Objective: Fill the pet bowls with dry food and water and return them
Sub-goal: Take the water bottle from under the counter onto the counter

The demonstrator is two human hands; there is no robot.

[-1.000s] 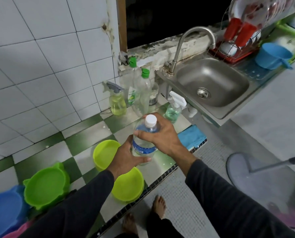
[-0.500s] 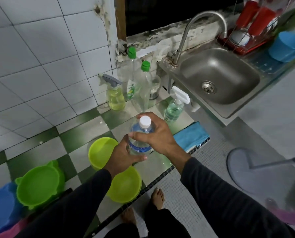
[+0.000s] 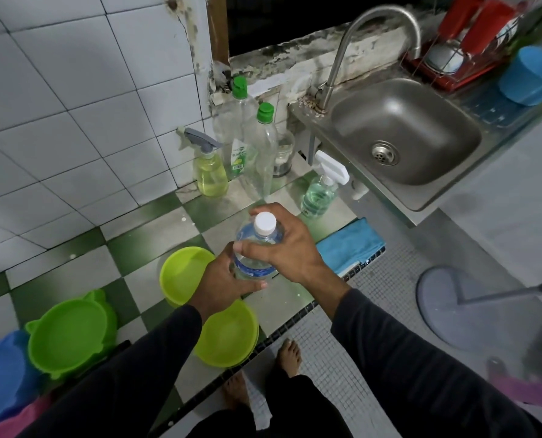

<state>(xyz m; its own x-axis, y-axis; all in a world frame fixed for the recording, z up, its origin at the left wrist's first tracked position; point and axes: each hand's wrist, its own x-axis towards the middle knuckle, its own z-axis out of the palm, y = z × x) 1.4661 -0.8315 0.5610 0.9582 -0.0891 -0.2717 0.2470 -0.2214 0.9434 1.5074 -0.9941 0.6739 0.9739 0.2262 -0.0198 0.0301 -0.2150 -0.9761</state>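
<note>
A clear water bottle [image 3: 257,248] with a white cap and a blue label stands upright above the green-and-white tiled counter [image 3: 156,235]. My left hand [image 3: 222,279] grips its lower body around the label. My right hand [image 3: 288,245] wraps around its shoulder just below the cap. Two yellow-green round bowls sit under my arms: one [image 3: 181,273] behind my left wrist, another [image 3: 228,336] at the counter's front edge. A green bowl with ears [image 3: 67,336] and a blue bowl [image 3: 1,374] lie further left.
Spray bottles [image 3: 209,172] and two green-capped bottles [image 3: 263,153] stand against the wall. A steel sink [image 3: 402,134] with a tap is at the right, a blue cloth [image 3: 348,248] at the counter edge. A dish rack [image 3: 462,55] and blue scoop [image 3: 528,77] sit far right.
The view has shifted slightly; both hands stay on the bottle, which sits a little further left and lower in view. The cap is still on.
</note>
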